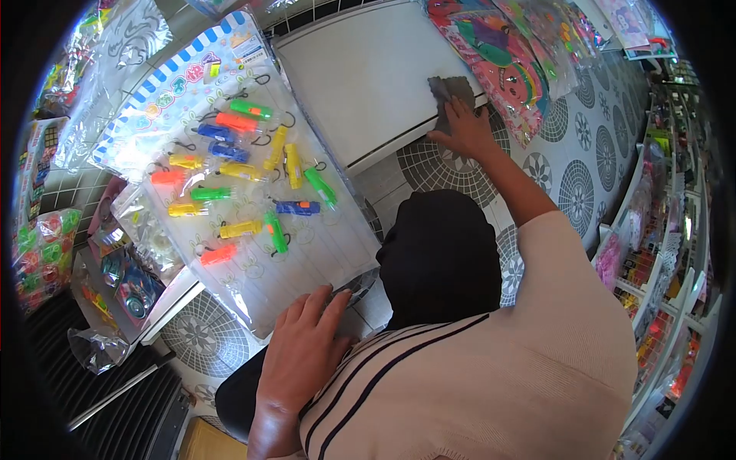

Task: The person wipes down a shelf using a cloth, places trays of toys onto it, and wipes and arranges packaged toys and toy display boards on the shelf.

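My right hand [467,132] presses a dark grey cloth [442,89] against the right end of a white shelf [360,65], near its front edge. Its fingers are spread over the cloth. My left hand [303,343] is close to my body with its fingers stretched out and nothing visible in it. Just beyond those fingertips lies a large clear plastic bag [287,264] holding several small flashlight-like toys [297,208] in green, yellow, blue and orange, with black loops. A blue-and-white striped header card [184,77] tops the bag.
Colourful packaged goods [510,69] hang at the shelf's right end. White racks [663,287] of small packets line the right side. More bagged toys [46,249] and a grey box [126,287] of goods are at left. Below is a patterned tile floor [579,172].
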Demonstrator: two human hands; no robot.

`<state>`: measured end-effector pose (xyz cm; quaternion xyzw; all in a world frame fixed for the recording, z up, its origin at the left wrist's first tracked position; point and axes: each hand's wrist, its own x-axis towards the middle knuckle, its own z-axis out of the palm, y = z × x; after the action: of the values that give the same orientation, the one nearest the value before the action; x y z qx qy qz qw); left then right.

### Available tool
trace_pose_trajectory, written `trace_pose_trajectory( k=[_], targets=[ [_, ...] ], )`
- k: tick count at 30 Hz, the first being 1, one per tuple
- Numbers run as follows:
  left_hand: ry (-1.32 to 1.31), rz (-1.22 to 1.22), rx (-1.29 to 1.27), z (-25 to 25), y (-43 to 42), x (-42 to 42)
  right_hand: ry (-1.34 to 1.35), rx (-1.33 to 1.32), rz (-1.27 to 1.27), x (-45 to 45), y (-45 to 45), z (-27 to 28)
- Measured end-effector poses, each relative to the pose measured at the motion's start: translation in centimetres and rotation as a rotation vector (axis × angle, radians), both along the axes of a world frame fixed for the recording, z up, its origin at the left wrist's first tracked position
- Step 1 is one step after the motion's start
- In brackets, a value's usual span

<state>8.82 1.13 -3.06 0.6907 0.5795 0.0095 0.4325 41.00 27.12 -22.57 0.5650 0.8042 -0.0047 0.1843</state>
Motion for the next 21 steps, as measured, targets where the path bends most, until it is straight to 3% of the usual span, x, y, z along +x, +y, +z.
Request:
trace_pose_trajectory(
  k=[8, 14, 21],
  targets=[
    [-0.007, -0.024, 0.031, 0.7, 0.1, 0.1, -0.111, -0.017, -0.111, -1.8, 6.6, -0.1],
    [-0.004, 0.004, 0.024, 0.8, -0.3, -0.2, -0.085, 0.039, 0.179, 0.2, 1.9, 0.2],
    [-0.023, -0.028, 0.061, 1.1, -0.1, -0.2, -0.28, -0.103, 0.048, -2.1, 6.0, 1.7]
  ],
)
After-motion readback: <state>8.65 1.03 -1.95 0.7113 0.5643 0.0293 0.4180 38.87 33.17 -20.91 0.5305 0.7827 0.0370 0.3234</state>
